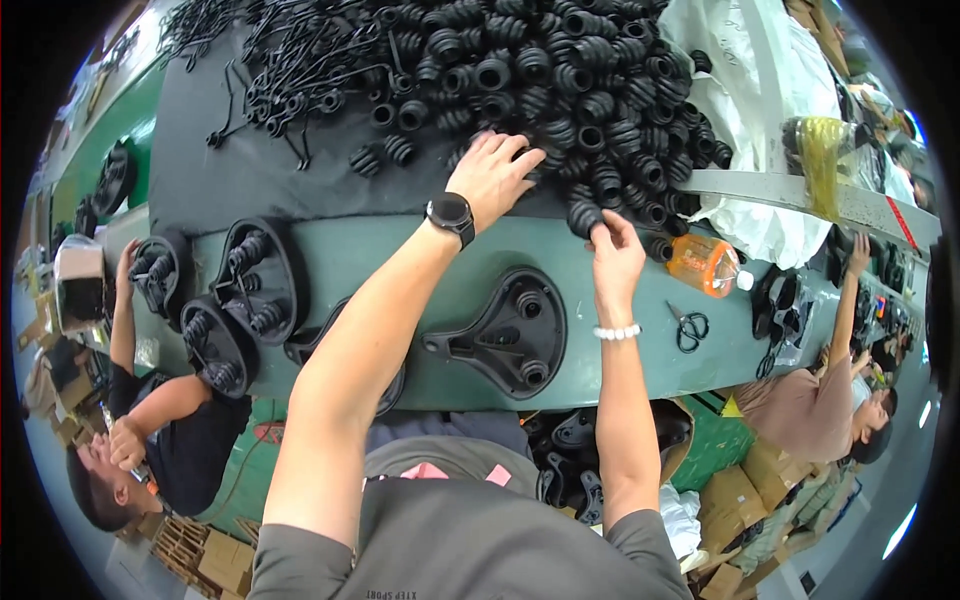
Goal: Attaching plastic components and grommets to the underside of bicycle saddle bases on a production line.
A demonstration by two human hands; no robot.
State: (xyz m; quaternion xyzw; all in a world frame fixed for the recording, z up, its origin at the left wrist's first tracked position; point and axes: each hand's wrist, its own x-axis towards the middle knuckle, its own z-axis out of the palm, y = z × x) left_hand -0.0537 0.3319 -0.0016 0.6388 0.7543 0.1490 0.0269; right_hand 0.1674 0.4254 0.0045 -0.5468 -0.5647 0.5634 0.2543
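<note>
At the near edge of a large pile of black ribbed rubber bellows [590, 105], my left hand [490, 180] reaches over several pieces, its fingers apart and bent downward. Whether its fingertips touch one is hard to see. My right hand [616, 255] pinches a single black bellows [584, 218] at the front right of the pile. Between my forearms, a black bicycle saddle [485, 335] lies underside up on the green table, with two round fittings at its wide end. My left forearm partly covers another saddle [322, 325].
Bent black metal rods [320, 60] are heaped at the back left. Several saddles with ribbed springs [262, 275] lie to the left. On the right are an orange drink bottle [705, 265], black scissors [688, 326] and a metal rail [800, 190]. Co-workers sit on both sides.
</note>
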